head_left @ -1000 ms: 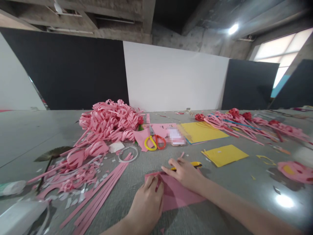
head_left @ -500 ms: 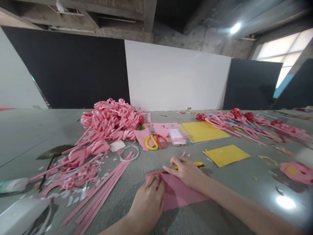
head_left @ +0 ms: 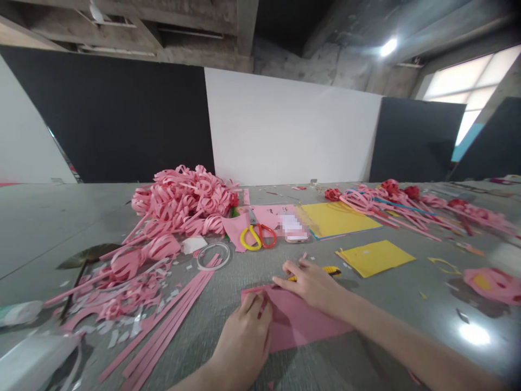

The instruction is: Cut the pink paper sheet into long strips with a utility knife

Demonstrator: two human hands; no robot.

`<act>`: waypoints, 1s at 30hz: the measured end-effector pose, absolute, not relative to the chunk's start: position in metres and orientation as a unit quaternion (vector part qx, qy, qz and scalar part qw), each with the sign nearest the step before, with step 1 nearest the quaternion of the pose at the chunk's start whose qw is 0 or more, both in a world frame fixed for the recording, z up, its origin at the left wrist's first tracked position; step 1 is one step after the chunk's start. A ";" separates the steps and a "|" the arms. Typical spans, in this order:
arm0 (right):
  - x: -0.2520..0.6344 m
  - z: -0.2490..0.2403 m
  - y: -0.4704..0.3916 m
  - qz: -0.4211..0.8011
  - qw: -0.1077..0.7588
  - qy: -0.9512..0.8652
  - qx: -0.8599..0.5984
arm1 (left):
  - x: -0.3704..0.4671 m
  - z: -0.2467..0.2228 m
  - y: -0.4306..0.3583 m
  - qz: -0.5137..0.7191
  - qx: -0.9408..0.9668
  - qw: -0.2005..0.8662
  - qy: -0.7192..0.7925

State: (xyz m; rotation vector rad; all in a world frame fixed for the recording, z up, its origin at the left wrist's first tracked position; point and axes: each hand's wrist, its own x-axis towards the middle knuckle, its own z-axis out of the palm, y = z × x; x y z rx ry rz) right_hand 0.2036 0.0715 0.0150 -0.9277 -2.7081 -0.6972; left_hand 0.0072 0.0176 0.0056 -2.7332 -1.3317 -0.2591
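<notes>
A sheet of pink paper (head_left: 307,323) lies in front of me, with a narrow folded-looking strip along its far left edge. My left hand (head_left: 244,336) rests on the sheet's left end, its fingers curled and pressed down on it. At the far edge, my right hand (head_left: 311,285) has its fingers bent around a yellow utility knife (head_left: 332,271). The knife's handle sticks out to the right behind the hand, and a bit of yellow shows between the fingers. Its blade cannot be made out. The right fingertips are near the fold, just right of the left hand.
Cut pink strips (head_left: 171,331) and paper scraps lie left, beside a white tape ring (head_left: 214,256). Scissors (head_left: 256,237) and a phone (head_left: 295,228) lie ahead. Yellow paper (head_left: 376,258) is at right. A pile of pink paper curls (head_left: 185,198) stands behind.
The view has shifted very slightly. Both hands keep nearly the same place on the pink paper, and its right end shows a little farther out past the right forearm.
</notes>
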 end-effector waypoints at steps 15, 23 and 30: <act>0.211 -0.001 0.071 -0.285 0.140 -0.897 -0.308 | 0.004 0.002 0.016 -0.143 -0.893 0.016 -0.426; 0.213 -0.006 0.074 -0.327 0.237 -0.850 -0.338 | 0.003 0.007 0.030 -0.237 -0.852 -0.056 -0.463; 0.212 -0.009 0.074 -0.346 0.261 -0.826 -0.360 | 0.014 0.009 0.061 -0.189 -0.867 -0.049 -0.459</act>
